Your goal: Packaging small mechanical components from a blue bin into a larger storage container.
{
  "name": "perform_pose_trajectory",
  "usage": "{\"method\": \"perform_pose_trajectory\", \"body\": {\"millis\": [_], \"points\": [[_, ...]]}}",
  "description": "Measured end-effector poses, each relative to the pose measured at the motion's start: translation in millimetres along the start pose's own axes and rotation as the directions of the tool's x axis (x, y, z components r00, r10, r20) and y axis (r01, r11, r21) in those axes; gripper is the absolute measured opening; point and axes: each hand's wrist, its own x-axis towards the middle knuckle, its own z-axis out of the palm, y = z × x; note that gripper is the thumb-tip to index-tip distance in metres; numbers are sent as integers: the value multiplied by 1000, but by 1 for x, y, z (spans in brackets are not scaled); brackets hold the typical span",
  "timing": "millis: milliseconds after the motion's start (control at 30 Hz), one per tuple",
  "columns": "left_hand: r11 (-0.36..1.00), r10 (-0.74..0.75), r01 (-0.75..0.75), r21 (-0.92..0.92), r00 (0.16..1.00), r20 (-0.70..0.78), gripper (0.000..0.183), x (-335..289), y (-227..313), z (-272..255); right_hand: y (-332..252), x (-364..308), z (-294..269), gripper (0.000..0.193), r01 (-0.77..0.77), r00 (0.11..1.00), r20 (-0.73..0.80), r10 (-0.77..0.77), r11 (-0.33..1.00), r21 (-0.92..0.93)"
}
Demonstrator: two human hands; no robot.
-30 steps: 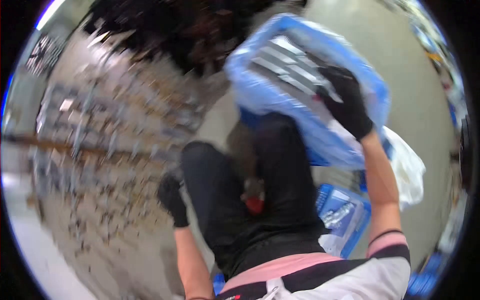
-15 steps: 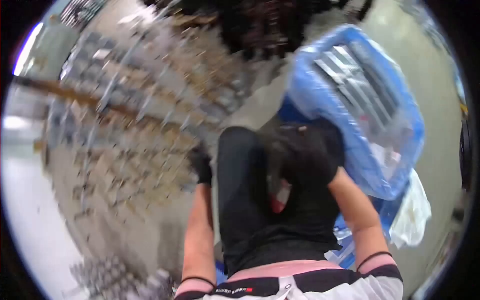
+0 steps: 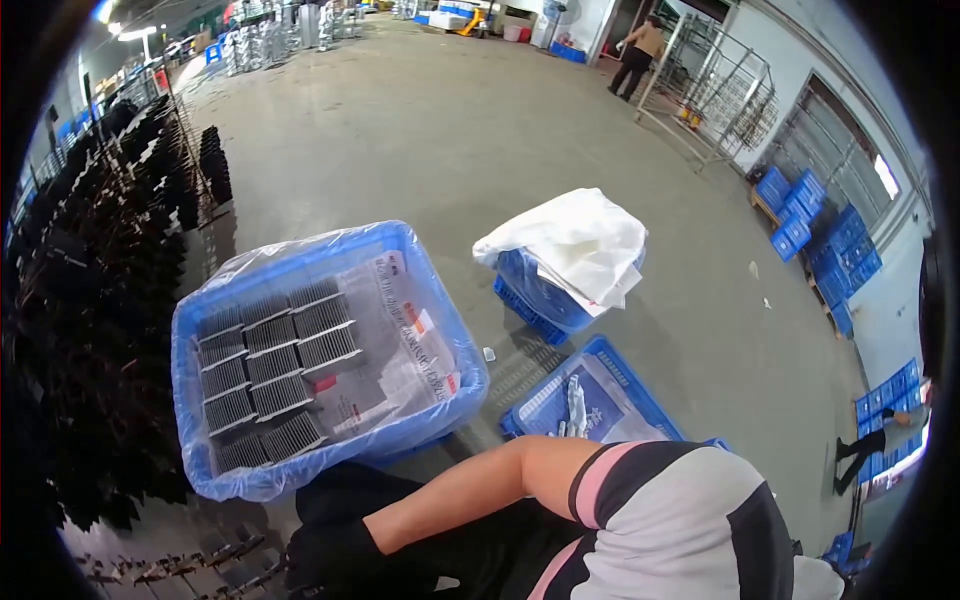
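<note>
My right hand [image 3: 335,555], in a black glove, is low at the left above my dark trousers; its fingers merge into the dark cloth, so I cannot make out a grip. My left hand is out of view. Just beyond the right hand stands a blue crate [image 3: 468,385] lined with clear blue plastic film. Rows of dark finned metal blocks [image 3: 275,365], like heat sinks, fill its left part. A printed paper sheet [image 3: 385,335] covers the bottom on the right.
Dark parts hang densely on a rack [image 3: 100,300] at left. White sacking [image 3: 570,235] tops another crate; a low blue crate [image 3: 640,385] holds a pale glove [image 3: 577,400]. Far right are a wire cage [image 3: 715,95], stacked crates [image 3: 800,215] and two people [image 3: 640,55].
My view has swung to the right, away from the racked metal parts. The lined crate now appears at left. My left hand has left the picture.
</note>
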Motion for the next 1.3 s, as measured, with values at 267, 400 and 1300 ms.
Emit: {"method": "perform_pose_trajectory", "body": {"millis": [267, 400, 1300], "points": [[970, -203, 184, -162, 973, -112, 50, -63, -23, -32, 2, 3, 10, 33, -33, 999, -4, 33, 999, -39], [929, -344, 293, -227, 910, -231, 45, -122, -30, -84, -9, 6, 10, 23, 31, 992, -123, -23, 998, 62], [894, -424, 76, -442, 467, -776, 38, -375, -43, -256, -19, 4, 7, 37, -93, 995, -38, 87, 975, -199]]}}
